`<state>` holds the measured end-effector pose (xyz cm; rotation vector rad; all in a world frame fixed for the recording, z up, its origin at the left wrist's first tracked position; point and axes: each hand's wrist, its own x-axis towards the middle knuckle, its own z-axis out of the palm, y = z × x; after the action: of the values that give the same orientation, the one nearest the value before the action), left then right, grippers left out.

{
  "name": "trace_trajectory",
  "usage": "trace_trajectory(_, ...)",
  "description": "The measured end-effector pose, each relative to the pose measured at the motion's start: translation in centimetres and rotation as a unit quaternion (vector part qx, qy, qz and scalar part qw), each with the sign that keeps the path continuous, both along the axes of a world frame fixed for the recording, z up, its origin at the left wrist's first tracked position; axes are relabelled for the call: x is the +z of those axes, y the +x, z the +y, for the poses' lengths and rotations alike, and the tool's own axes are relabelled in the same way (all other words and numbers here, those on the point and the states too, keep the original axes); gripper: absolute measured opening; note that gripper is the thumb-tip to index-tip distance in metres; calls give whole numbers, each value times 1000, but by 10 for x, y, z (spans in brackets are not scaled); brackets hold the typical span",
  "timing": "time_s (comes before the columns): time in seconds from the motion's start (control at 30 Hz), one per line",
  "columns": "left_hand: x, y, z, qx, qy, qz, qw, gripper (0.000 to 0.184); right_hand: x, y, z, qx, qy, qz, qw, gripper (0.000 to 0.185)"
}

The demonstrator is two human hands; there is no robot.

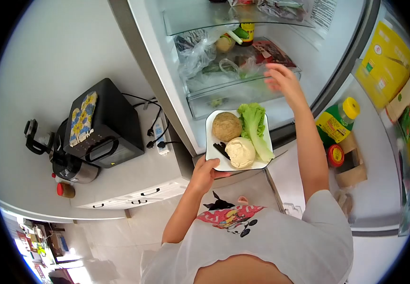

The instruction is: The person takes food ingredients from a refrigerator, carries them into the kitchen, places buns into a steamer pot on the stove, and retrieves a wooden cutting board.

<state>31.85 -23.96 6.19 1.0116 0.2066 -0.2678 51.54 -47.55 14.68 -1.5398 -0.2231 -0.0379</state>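
Observation:
My left hand (203,176) grips the near left corner of a white square plate (210,150) with a dark rim, thumb on top. On the plate lie a rough brown round vegetable like a potato (226,127), a cream-coloured lump (241,153), green lettuce leaves (253,128) and some thin dark pieces (221,149). My right hand (283,81) is raised in front of the fridge's lower glass shelf, fingers apart and slightly blurred, with nothing seen in it. Near its fingertips, a red-and-dark package (275,53) lies on that shelf.
The fridge (151,71) stands open. Its shelf holds plastic bags (200,54) and a dark bottle (246,34). Door racks at right carry a yellow-capped bottle (338,120), a red-lidded jar (335,155) and a yellow packet (385,64). A black oven (104,124) sits on the left counter.

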Motion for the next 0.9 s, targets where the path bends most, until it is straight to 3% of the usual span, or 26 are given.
trace_trajectory(0.23,1,-9,-11,46,13,2,999,37,3,88,27,32,20,0,999,28)
trace_trajectory(0.33,4,-14,-14,74,20,2,997,37,8,108,44,-10,33,8,999,34)
trace_trajectory(0.4,-2,-15,-14,88,15,4,996,37,11,118,54,-49,26,4,998,43)
trace_trajectory(0.43,-1,-15,-14,95,15,3,995,37,10,126,58,-63,29,-27,997,58)
trace_trajectory(0.47,-1,-15,-15,101,14,2,995,37,4,139,60,-60,29,-28,997,58)
trace_trajectory(0.53,-1,-15,-16,105,8,-2,994,37,2,156,65,-149,-152,-192,958,68)
trace_trajectory(0.63,0,-14,-18,113,7,-7,994,36,10,164,70,-160,-248,-244,924,76)
trace_trajectory(0.77,0,-12,-19,116,2,-5,993,35,4,189,77,-150,-259,-192,935,76)
trace_trajectory(0.87,-1,-12,-22,143,29,1,989,39,6,193,81,-162,-279,-192,927,65)
trace_trajectory(0.9,-1,-12,-23,145,29,1,989,39,15,181,81,-126,-233,-142,954,66)
